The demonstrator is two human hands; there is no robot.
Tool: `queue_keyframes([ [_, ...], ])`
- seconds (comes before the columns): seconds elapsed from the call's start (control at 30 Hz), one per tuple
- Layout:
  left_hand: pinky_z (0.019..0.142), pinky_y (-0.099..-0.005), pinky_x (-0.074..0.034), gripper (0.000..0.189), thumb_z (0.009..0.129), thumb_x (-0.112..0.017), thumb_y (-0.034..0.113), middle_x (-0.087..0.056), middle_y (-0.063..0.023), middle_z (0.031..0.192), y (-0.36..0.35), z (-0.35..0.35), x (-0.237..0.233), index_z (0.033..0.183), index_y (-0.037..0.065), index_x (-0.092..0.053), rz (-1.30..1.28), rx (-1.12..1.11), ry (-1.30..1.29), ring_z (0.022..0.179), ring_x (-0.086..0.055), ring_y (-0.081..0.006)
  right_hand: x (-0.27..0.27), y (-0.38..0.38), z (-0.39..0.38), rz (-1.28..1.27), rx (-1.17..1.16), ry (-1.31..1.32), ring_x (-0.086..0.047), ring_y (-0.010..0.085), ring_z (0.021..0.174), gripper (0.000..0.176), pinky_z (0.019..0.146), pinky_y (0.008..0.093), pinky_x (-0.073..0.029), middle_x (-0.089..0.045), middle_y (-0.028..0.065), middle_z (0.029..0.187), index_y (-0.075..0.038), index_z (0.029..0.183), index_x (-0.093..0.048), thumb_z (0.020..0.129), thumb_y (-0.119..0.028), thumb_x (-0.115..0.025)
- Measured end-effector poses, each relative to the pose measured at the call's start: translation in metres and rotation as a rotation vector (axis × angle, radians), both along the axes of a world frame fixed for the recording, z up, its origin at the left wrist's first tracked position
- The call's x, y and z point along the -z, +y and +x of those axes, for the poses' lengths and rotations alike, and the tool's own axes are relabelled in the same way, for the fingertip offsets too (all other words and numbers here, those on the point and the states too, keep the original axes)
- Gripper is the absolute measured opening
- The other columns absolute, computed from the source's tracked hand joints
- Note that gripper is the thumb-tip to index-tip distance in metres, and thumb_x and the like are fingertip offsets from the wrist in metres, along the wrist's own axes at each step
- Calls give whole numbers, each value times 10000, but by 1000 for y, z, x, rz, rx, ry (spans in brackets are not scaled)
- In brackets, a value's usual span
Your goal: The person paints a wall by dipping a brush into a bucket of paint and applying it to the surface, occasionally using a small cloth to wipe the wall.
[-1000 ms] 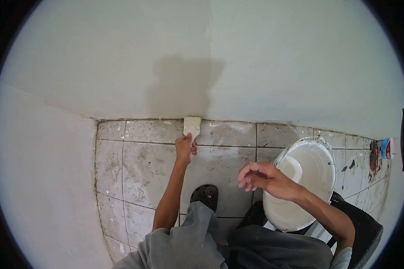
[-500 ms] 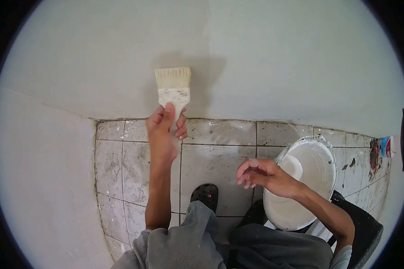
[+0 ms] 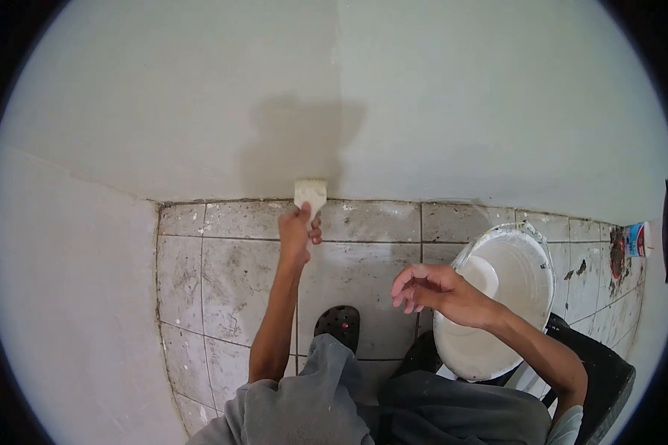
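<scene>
Head: brush (image 3: 311, 193) juts forward from left hand (image 3: 295, 236)

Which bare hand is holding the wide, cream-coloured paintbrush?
The left hand grips the paintbrush; the right hand, loosely curled by the big, round, white bucket, holds nothing visible.

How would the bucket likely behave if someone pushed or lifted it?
The bucket would probably feel heavy, since pale liquid seems to cover its bottom, though the depth can't be told. A quick push might slosh it, as the top is open. The smeared rim could be slippery if those smears are wet.
</scene>
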State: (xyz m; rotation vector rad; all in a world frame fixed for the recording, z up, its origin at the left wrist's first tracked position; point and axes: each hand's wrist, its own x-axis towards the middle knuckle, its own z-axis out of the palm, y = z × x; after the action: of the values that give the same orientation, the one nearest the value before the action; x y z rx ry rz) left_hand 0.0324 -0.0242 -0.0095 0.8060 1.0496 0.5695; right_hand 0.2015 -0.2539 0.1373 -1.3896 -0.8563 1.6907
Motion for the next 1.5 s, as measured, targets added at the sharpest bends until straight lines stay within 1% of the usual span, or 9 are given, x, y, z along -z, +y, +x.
queue_keyframes([
  [0.2,419,-246,-302,334,978,-539,300,-492,-33,659,-12,-6,-117,958,-33,-557,185,55,-265,470,-360,-87,5,0,1,22,5,20,-573,124,844,233,785,268,-482,-615,71,964,-24,1059,-577,908,27,-407],
  [0.37,424,-245,-294,316,977,-543,296,-495,-39,661,-13,-3,-138,955,-19,-560,284,48,-345,470,-345,-88,3,0,1,2,2,11,-572,122,840,235,779,266,-481,-617,69,966,-29,1062,-580,899,23,-418],
  [0.43,423,-248,-295,297,977,-542,288,-494,-42,654,-1,7,-103,942,-6,-557,248,15,-292,465,-352,-95,4,-1,2,19,2,13,-572,121,836,236,773,266,-481,-620,68,963,-31,1063,-581,898,18,-421],
  [0.63,362,-269,-293,282,970,-553,257,-492,-57,610,0,-4,60,822,25,-496,-13,-10,7,404,-389,-113,5,-4,0,-10,-5,-7,-572,116,826,242,757,262,-482,-624,65,954,-36,1065,-587,901,19,-418],
  [0.77,358,-276,-292,259,976,-536,242,-497,-56,614,-2,-14,83,842,22,-511,-62,-21,73,403,-391,-117,-1,-5,-1,-11,-5,-15,-570,116,829,234,769,265,-483,-620,66,964,-33,1067,-586,910,17,-420],
  [0.9,364,-269,-295,265,977,-533,247,-495,-49,617,-1,-12,61,855,11,-527,-113,4,65,411,-390,-115,-4,-6,-3,-6,0,-6,-570,117,841,227,784,269,-485,-615,66,971,-30,1069,-584,914,14,-424],
  [1.3,425,-235,-285,335,978,-541,298,-481,-27,649,-10,-12,-126,934,-32,-569,167,57,-246,469,-350,-79,-4,-6,-5,-2,-2,-15,-575,127,845,232,792,274,-485,-616,70,959,-32,1069,-580,908,22,-423],
  [1.4,431,-236,-280,334,983,-534,290,-467,-25,644,-15,-12,-147,946,-41,-565,263,68,-299,471,-345,-80,-7,-6,-5,4,-7,-21,-575,127,839,232,790,272,-485,-617,70,955,-32,1070,-581,907,23,-425],
  [1.5,427,-244,-282,326,981,-535,282,-474,-31,644,-9,-2,-130,944,-41,-563,275,64,-290,472,-349,-86,-4,-8,-4,-1,-1,-14,-574,125,836,230,785,269,-485,-616,71,953,-30,1069,-582,907,24,-428],
])
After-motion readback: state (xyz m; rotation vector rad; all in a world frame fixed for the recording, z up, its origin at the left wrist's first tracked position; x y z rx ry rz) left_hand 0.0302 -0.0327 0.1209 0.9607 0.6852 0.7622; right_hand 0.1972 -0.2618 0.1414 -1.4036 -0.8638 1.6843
